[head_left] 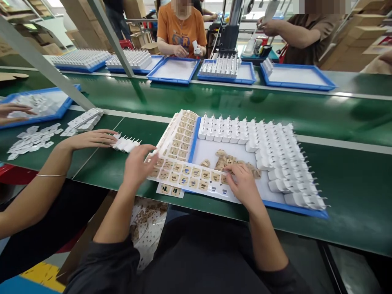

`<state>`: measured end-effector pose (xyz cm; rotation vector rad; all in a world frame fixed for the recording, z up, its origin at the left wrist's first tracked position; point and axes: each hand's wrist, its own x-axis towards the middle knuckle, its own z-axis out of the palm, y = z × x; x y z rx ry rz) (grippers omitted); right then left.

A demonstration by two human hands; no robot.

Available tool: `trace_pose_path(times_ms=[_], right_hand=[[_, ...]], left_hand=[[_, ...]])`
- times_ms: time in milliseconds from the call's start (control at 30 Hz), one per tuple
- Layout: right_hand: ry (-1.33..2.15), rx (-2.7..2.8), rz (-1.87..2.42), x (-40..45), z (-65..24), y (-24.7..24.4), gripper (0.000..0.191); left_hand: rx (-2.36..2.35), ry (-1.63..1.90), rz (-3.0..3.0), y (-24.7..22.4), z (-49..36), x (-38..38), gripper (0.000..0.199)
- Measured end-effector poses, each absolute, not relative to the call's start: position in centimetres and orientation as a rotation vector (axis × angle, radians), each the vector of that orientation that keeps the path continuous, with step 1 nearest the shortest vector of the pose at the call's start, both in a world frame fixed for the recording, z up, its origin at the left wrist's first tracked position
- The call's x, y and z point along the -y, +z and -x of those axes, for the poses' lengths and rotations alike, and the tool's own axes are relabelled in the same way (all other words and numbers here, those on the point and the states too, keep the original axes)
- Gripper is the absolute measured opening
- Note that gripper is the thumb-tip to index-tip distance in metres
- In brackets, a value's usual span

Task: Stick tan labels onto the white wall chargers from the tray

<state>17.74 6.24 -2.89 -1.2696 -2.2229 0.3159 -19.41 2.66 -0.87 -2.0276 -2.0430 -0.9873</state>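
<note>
A sheet of tan die-cut stickers [190, 176] lies across the front left of a blue-rimmed tray [290, 209]. My left hand [137, 166] is at the sheet's left end, its thumb and fingers closed about the edge. Over the sheet's right part, my right hand [245, 185] has its fingertips bent together at the stickers; what they pinch is hidden. Just beyond it, a heap of loose tan pieces [228, 160] rests on the tray's white floor. Rows of white plug housings with metal pins [269, 141] fill the tray's back and right side.
More sticker sheets [180, 136] are stacked along the tray's left side. At left, a co-worker's hand [92, 139] touches a row of white pinned parts [125, 143], near loose white pieces [30, 141]. Blue trays [173, 70] line the far side, where other people work.
</note>
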Motion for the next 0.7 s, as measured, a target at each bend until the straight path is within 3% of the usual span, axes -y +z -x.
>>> trace_pose_path(times_ms=[133,267,367,700], right_hand=[[0.345,2.245,1.353,-6.0,-18.7,-3.3,0.017],[0.485,2.257,1.337,-5.7,-19.3,-3.4,0.019],[0.582,2.229,1.298,-5.4,-19.7,-2.8,0.017],[0.739,2.367,1.071,-2.6,-21.5,-1.2,0.008]], left_hand=[[1.627,-0.942,2.669,-0.7,10.5,-2.4,0.022],[1.542,-0.684,2.785,-2.3,5.0,-2.9,0.038],[1.536,-0.609,2.822,-3.3,3.6,-2.9,0.046],[1.313,-0.723,2.862,-3.6,2.9,0.2,0.039]])
